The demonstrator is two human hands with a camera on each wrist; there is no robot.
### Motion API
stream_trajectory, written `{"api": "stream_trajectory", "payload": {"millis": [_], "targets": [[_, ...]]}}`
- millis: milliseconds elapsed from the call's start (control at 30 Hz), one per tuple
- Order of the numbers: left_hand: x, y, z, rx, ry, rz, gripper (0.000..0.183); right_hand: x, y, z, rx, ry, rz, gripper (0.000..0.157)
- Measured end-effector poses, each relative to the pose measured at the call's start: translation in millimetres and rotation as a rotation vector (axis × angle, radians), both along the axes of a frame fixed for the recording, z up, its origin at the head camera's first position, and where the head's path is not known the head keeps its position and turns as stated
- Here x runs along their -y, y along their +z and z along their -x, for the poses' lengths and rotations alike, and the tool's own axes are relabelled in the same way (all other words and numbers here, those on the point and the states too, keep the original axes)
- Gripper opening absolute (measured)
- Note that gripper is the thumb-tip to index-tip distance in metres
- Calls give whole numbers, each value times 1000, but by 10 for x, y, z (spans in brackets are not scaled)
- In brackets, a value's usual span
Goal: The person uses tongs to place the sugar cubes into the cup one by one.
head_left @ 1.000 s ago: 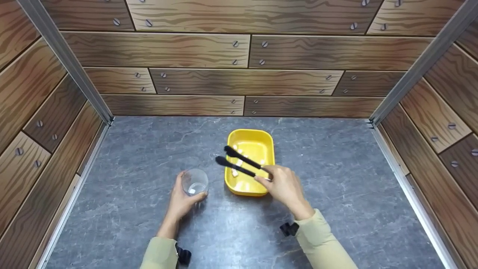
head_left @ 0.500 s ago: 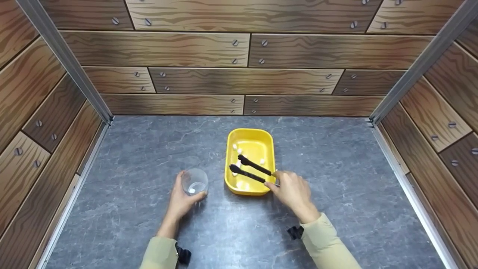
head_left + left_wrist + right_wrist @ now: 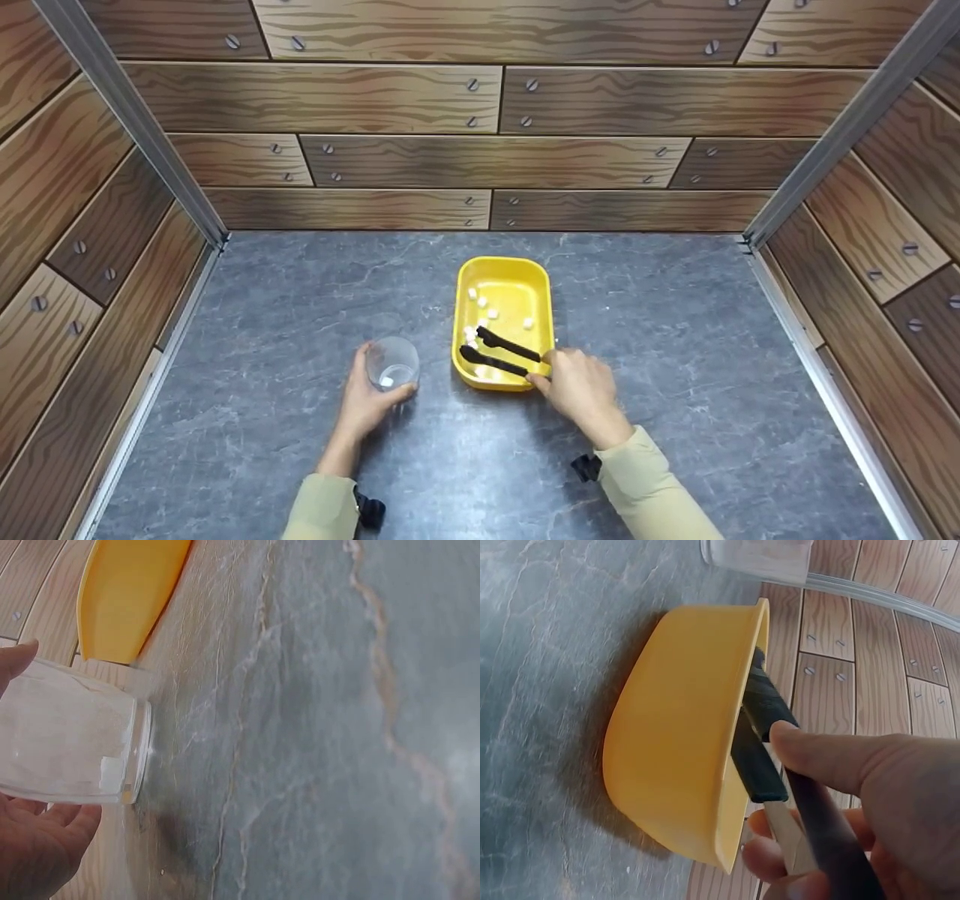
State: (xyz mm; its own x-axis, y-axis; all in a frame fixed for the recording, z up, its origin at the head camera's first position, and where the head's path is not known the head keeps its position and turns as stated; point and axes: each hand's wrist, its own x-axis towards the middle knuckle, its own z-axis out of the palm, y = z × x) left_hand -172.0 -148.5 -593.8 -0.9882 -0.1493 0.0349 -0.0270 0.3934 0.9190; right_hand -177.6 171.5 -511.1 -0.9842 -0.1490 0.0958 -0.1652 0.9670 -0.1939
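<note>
Inside the yellow tray (image 3: 514,298) I saw white cubes (image 3: 482,302) leftward, near tongs (image 3: 496,363) the right hand (image 3: 583,386) gripped; left of the tray, the left hand (image 3: 367,403) held a cup (image 3: 394,361).

the left sleeve (image 3: 322,508) and right sleeve (image 3: 656,486) are pale yellow-green and plain, softly creased. a small, blocky black left camera (image 3: 371,513) and matching right camera (image 3: 586,467) jut inward. both hands (image 3: 364,405) are bare.
</note>
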Motion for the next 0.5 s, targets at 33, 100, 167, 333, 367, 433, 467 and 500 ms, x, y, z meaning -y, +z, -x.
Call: {"api": "stream_trajectory", "payload": {"millis": [33, 100, 167, 333, 367, 433, 467, 500], "targets": [[0, 1, 2, -1, 1, 1, 103, 7, 2, 0, 14, -6, -1, 37], [0, 2, 5, -1, 2, 1, 102, 21, 9, -2, 42, -20, -1, 35], [-3, 5, 8, -4, 0, 2, 101, 35, 11, 0, 67, -28, -1, 33], [-7, 12, 6, -16, -6, -5, 99, 68, 2, 10, 91, -35, -6, 30], [-7, 11, 4, -19, -5, -6, 99, 74, 1, 11, 89, -35, -10, 30], [-9, 15, -1, -23, -6, -9, 99, 85, 1, 12, 83, -35, -19, 30], [-10, 16, -3, -24, -6, -10, 99, 89, 2, 13, 80, -35, -23, 30], [-10, 16, -5, -23, -6, -11, 99, 92, 0, 15, 76, -32, -27, 30]]}}
